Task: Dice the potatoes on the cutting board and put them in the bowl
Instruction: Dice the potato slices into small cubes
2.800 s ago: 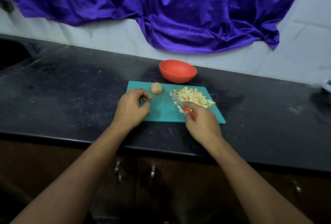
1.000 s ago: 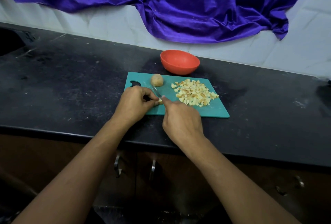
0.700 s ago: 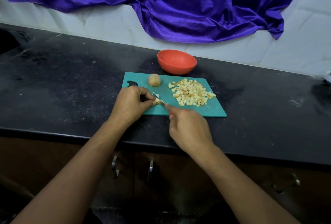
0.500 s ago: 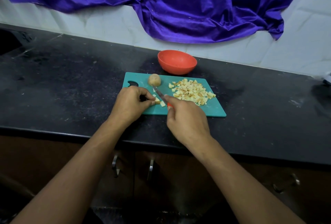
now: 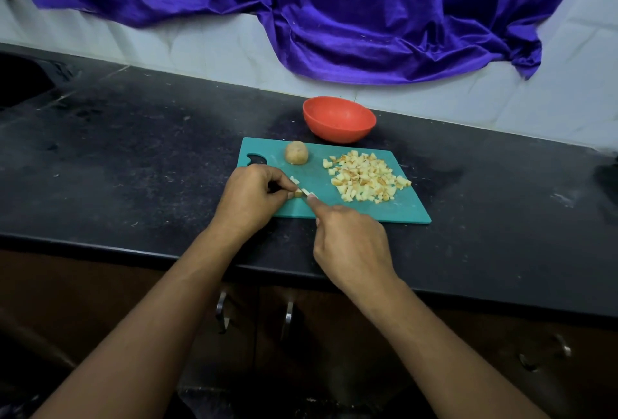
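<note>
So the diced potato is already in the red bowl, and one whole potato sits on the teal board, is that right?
Not quite. The head view shows the diced potato piled on the teal board, right of the whole potato, not in the red bowl behind it. The whole potato does sit on the board.

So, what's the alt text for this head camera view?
A person's left hand pinches a potato piece on a teal cutting board while the right hand cuts it with a knife. Diced potato and a whole potato share the board; a red bowl stands behind.
</note>
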The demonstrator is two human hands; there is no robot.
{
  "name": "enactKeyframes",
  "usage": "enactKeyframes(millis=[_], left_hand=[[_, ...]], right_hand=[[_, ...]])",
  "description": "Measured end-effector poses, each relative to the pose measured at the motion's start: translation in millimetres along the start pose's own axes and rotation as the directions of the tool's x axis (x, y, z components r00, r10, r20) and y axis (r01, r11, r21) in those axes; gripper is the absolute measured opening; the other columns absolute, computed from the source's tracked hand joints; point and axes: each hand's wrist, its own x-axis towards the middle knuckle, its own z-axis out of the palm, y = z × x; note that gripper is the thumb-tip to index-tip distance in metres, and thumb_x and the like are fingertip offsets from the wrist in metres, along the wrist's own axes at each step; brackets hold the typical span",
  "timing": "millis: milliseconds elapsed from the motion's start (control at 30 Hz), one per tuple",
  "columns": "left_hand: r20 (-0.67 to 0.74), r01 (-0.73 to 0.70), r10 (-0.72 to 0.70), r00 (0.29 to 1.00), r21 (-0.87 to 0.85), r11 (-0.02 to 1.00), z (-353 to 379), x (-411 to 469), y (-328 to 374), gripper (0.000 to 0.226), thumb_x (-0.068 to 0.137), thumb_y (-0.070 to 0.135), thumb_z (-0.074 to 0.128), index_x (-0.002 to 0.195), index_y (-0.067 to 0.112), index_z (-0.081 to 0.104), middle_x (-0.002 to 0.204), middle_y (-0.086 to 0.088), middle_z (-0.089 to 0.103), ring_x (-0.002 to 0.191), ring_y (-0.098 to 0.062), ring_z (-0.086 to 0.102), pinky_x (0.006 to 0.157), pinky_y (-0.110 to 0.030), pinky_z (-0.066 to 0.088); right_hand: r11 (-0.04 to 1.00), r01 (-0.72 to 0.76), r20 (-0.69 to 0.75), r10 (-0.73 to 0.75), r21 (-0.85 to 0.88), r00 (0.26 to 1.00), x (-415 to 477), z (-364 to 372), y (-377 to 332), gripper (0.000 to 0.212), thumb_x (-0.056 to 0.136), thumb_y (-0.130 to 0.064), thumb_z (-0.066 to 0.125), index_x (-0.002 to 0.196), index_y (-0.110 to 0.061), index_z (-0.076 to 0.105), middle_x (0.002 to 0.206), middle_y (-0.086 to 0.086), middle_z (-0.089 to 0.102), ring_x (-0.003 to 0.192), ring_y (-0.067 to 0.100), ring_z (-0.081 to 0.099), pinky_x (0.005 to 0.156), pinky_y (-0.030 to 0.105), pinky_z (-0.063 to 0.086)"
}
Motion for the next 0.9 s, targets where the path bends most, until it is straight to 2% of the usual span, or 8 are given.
enactKeyframes(millis=[133, 200, 300, 467, 800, 900], left_hand=[[0.004, 0.013, -0.013, 1.000, -0.003, 1.000, -0.3, -0.8, 0.8, 0.011, 0.085, 0.017, 0.082, 0.090, 0.027, 0.081, 0.087, 0.020, 0.074, 0.091, -0.001, 0.069, 0.092, -0.034, 0.058], [0.002, 0.024, -0.024, 1.000, 0.006, 1.000, -0.9, -0.8, 1.5, 0.010, 0.085, 0.018, 0.083, 0.090, 0.027, 0.081, 0.086, 0.019, 0.074, 0.089, -0.002, 0.069, 0.091, -0.034, 0.058], [-0.001, 0.030, -0.030, 1.000, 0.005, 1.000, -1.6, -2.0, 2.9, 0.010, 0.084, 0.018, 0.083, 0.087, 0.027, 0.081, 0.084, 0.018, 0.074, 0.087, -0.001, 0.069, 0.089, -0.033, 0.058], [0.005, 0.034, -0.034, 0.999, -0.016, 0.999, -3.6, -2.9, 5.6, 0.013, 0.083, 0.014, 0.084, 0.084, 0.025, 0.079, 0.081, 0.022, 0.072, 0.086, 0.006, 0.068, 0.089, -0.023, 0.057], [-0.003, 0.042, -0.042, 0.999, -0.021, 0.999, -3.1, -2.0, 4.6, 0.014, 0.081, 0.015, 0.086, 0.083, 0.025, 0.076, 0.081, 0.016, 0.073, 0.080, 0.002, 0.069, 0.082, -0.023, 0.058], [-0.001, 0.047, -0.047, 0.999, -0.051, 0.998, -3.3, -2.6, 5.5, 0.019, 0.080, 0.013, 0.086, 0.086, 0.025, 0.072, 0.079, 0.012, 0.073, 0.077, 0.000, 0.069, 0.079, -0.022, 0.058]], right_hand=[[0.989, -0.044, -0.032, 0.049, 0.143, 0.998, -1.8, -11.3, 6.0, 0.045, 0.106, -0.029, 0.047, 0.151, -0.036, 0.049, 0.107, -0.003, 0.067, 0.094, 0.016, 0.062, 0.081, 0.040, 0.055], [0.987, -0.041, -0.070, 0.052, 0.157, 0.996, 2.3, -14.0, 4.8, 0.045, 0.106, -0.027, 0.047, 0.150, -0.035, 0.051, 0.106, -0.003, 0.069, 0.094, 0.017, 0.063, 0.080, 0.040, 0.055], [0.990, -0.030, -0.080, 0.042, 0.139, 0.996, 10.4, -11.7, -2.3, 0.045, 0.106, -0.028, 0.047, 0.151, -0.035, 0.050, 0.109, -0.002, 0.069, 0.098, 0.019, 0.063, 0.082, 0.041, 0.055], [0.994, -0.029, -0.051, 0.034, 0.103, 0.998, 15.3, -5.7, -8.4, 0.047, 0.106, -0.028, 0.045, 0.152, -0.035, 0.046, 0.109, -0.002, 0.067, 0.098, 0.019, 0.063, 0.081, 0.039, 0.054], [0.999, 0.047, -0.032, -0.047, -0.001, 0.998, 2.0, 2.8, 2.6, 0.051, 0.106, -0.026, 0.044, 0.156, -0.032, 0.041, 0.116, -0.001, 0.066, 0.098, 0.022, 0.065, 0.077, 0.040, 0.052], [0.983, -0.004, -0.022, 0.008, 0.181, 1.000, -0.2, 0.1, 14.9, 0.045, 0.106, -0.031, 0.047, 0.150, -0.040, 0.049, 0.112, -0.008, 0.067, 0.094, 0.013, 0.061, 0.078, 0.036, 0.054]])
